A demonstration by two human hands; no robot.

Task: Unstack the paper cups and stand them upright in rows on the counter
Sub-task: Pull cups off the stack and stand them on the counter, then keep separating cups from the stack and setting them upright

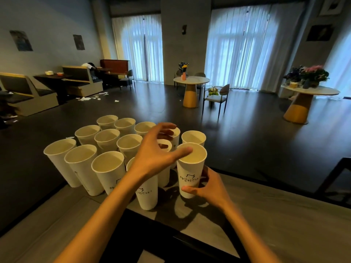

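Observation:
Several tall white paper cups (108, 168) stand upright in rows on the grey counter (275, 215). My right hand (208, 188) grips the lower part of the nearest right cup (190, 168), which carries a small printed logo. My left hand (157, 150) hovers over the cups with fingers spread; its thumb lies across that cup's rim. The hand and forearm hide parts of two or three cups in the middle of the group. I cannot tell whether the held cup is a single cup or a stack.
The counter's far edge drops off to a dark floor just behind the back row of cups (107, 121). A dark recess (152, 240) opens in the counter near me. Round tables (190, 80), a chair (218, 95) and booths (28, 92) stand far off.

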